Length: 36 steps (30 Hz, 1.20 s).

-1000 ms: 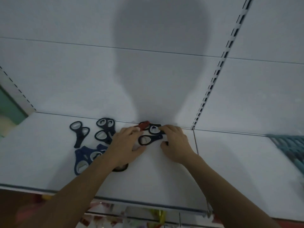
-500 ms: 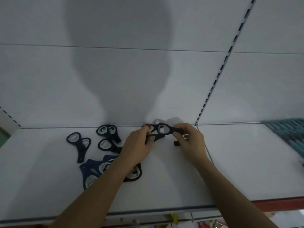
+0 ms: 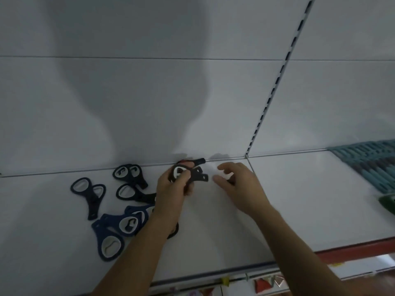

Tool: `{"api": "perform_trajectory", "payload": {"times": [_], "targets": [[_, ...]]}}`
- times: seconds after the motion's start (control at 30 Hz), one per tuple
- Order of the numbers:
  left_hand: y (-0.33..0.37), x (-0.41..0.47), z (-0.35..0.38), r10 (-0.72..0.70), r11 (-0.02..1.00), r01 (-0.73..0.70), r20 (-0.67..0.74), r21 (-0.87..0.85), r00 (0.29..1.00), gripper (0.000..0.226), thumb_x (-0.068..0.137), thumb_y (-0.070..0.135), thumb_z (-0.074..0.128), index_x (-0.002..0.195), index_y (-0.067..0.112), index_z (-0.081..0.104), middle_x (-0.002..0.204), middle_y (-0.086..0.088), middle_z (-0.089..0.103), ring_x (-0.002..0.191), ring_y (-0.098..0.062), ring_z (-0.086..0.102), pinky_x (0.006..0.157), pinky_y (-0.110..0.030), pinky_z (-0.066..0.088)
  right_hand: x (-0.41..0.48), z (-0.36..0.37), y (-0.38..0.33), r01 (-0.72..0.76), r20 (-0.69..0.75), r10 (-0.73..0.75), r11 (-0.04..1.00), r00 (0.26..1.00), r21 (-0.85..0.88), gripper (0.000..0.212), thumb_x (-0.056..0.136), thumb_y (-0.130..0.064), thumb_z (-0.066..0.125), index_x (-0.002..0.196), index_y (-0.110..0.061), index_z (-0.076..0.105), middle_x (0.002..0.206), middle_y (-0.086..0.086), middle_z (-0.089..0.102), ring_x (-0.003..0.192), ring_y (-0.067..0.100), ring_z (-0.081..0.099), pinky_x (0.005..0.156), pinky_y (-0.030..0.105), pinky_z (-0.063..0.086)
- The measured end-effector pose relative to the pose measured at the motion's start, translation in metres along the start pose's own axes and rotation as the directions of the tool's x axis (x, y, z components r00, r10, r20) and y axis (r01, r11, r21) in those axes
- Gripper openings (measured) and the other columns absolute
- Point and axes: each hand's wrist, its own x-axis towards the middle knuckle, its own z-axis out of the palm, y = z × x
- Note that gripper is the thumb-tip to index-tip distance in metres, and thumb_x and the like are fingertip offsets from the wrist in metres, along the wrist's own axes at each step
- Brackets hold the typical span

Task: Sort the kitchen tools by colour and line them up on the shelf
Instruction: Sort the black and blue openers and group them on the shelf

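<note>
My left hand (image 3: 171, 189) grips a small bunch of black bottle openers (image 3: 197, 175) just above the white shelf (image 3: 224, 238), near its back edge. A bit of a red opener (image 3: 181, 161) peeks out behind them. My right hand (image 3: 235, 182) hovers just to their right with loosely curled fingers, holding nothing that I can make out. Three more black openers (image 3: 87, 193) (image 3: 130, 174) (image 3: 132, 193) lie at the left. Two dark blue openers (image 3: 130, 223) (image 3: 109, 242) lie in front of them. Another black one (image 3: 173, 231) is half hidden under my left forearm.
A teal slatted rack (image 3: 367, 163) sits on the shelf at the far right, with a green object (image 3: 388, 202) at the frame's edge below it. A slotted upright (image 3: 277, 82) divides the white back panel. The shelf's front edge has a red strip (image 3: 352, 247).
My right hand has let go of the black openers and drawn back to the right. My left hand now holds the bunch alone, nearer the back wall.
</note>
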Motion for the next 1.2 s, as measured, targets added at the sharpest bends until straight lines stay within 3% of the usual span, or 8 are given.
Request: {"api": "perform_trajectory", "payload": {"times": [0.1, 0.2, 0.43, 0.7, 0.8, 0.93, 1.07, 1.2], "targets": [[0.009, 0.006, -0.003, -0.138, 0.967, 0.135, 0.005, -0.218, 0.990, 0.031, 0.090, -0.011, 0.039, 0.093, 0.002, 0.067, 0.108, -0.015, 0.067, 0.056, -0.017, 0.047, 0.050, -0.026, 0.037, 0.007, -0.022, 0.023, 0.051, 0.198, 0.030, 0.918, 0.980, -0.392, 0.038, 0.095, -0.040, 0.062, 0.132, -0.035, 0.056, 0.133, -0.005, 0.047, 0.122, 0.025, 0.043, 0.097, 0.044, 0.046], [0.006, 0.005, -0.003, -0.260, 0.909, 0.277, 0.095, -0.312, 0.961, 0.023, 0.092, -0.003, 0.040, 0.082, 0.007, 0.059, 0.118, -0.015, 0.067, 0.055, -0.017, 0.049, 0.050, -0.026, 0.037, 0.011, -0.026, 0.033, 0.084, 0.214, -0.007, 0.932, 0.977, -0.354, 0.018, 0.094, -0.036, 0.064, 0.105, -0.027, 0.054, 0.110, -0.005, 0.050, 0.106, 0.024, 0.042, 0.086, 0.041, 0.045], [-0.006, 0.003, 0.008, -0.281, 0.918, 0.307, 0.133, -0.250, 0.950, 0.009, 0.095, 0.006, 0.062, 0.100, 0.010, 0.055, 0.106, -0.026, 0.071, 0.051, -0.014, 0.047, 0.049, -0.025, 0.039, 0.021, -0.042, 0.026, -0.010, 0.095, -0.032, 0.913, 0.995, 0.407, 0.017, 0.088, -0.009, 0.077, 0.083, -0.018, 0.064, 0.076, 0.002, 0.068, 0.064, 0.023, 0.069, 0.053, 0.034, 0.052], [0.003, 0.005, 0.023, -0.195, 0.979, 0.197, -0.037, 0.049, 0.980, 0.036, 0.105, 0.033, 0.048, 0.089, 0.015, 0.075, 0.098, -0.009, 0.078, 0.097, -0.033, 0.071, 0.089, -0.047, 0.054, 0.042, -0.051, -0.009, 0.022, 0.470, -0.369, 0.804, 0.802, 0.594, 0.034, 0.086, 0.007, 0.073, 0.114, -0.009, 0.061, 0.081, 0.011, 0.069, 0.069, 0.020, 0.067, 0.070, 0.030, 0.057], [0.009, -0.004, 0.019, -0.294, 0.956, 0.291, 0.133, 0.041, 0.947, 0.029, 0.104, 0.040, 0.050, 0.114, 0.022, 0.070, 0.107, -0.015, 0.076, 0.084, -0.032, 0.071, 0.080, -0.047, 0.057, 0.048, -0.024, -0.022, 0.173, 0.380, -0.351, 0.886, 0.856, 0.429, 0.047, 0.075, -0.013, 0.090, 0.109, -0.019, 0.058, 0.092, -0.004, 0.071, 0.062, 0.011, 0.067, 0.065, 0.028, 0.058], [0.012, -0.008, -0.001, -0.192, 0.981, 0.193, -0.042, 0.029, 0.981, 0.020, 0.105, 0.021, 0.054, 0.124, 0.017, 0.061, 0.080, -0.010, 0.062, 0.054, -0.020, 0.045, 0.055, -0.034, 0.043, 0.067, 0.015, -0.032, 0.476, 0.081, -0.488, 0.870, 0.869, 0.133, 0.030, 0.089, -0.031, 0.076, 0.115, -0.017, 0.067, 0.103, -0.009, 0.067, 0.077, -0.003, 0.061, 0.071, 0.009, 0.045], [0.027, -0.009, -0.029, -0.228, 0.963, 0.203, -0.135, -0.175, 0.964, 0.028, 0.100, 0.020, 0.063, 0.126, 0.029, 0.057, 0.076, -0.007, 0.058, 0.054, -0.019, 0.049, 0.049, -0.031, 0.043, 0.075, 0.048, -0.015, 0.594, 0.208, -0.557, 0.747, 0.804, -0.297, 0.040, 0.090, -0.010, 0.063, 0.129, -0.019, 0.066, 0.124, 0.004, 0.067, 0.116, 0.031, 0.060, 0.087, 0.042, 0.049], [0.033, 0.000, -0.041, -0.267, 0.948, 0.245, -0.087, -0.205, 0.960, 0.013, 0.097, 0.023, 0.067, 0.108, 0.021, 0.060, 0.080, -0.005, 0.060, 0.051, -0.014, 0.047, 0.050, -0.030, 0.048, 0.077, 0.044, -0.018, 0.458, 0.289, -0.386, 0.854, 0.876, -0.247, 0.044, 0.093, -0.018, 0.066, 0.136, -0.016, 0.059, 0.131, 0.008, 0.061, 0.122, 0.033, 0.051, 0.099, 0.041, 0.043]]}}
